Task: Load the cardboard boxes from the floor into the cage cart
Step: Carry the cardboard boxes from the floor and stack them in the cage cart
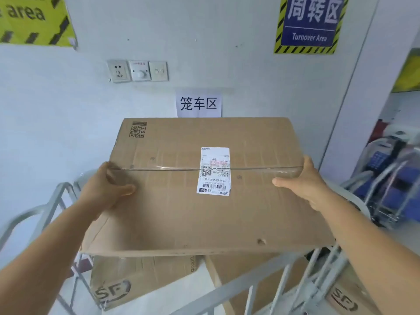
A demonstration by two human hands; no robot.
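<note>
A large taped cardboard box (177,208) with a white shipping label fills the middle of the view, held up over the cage cart (268,285). My left hand (106,192) grips its left edge, thumb on top. On the opposite edge, my right hand (304,183) grips the same way. Below it, inside the cart's grey metal bars, lie two more boxes: one with an SF logo (136,280) at the left and another (250,273) at the right, both partly hidden by the held box.
The white wall stands close behind the cart, with sockets (138,70) and a paper sign (198,103). Another SF box (347,298) sits at the lower right outside the bars. A second metal cart with blue items (391,178) stands at the right.
</note>
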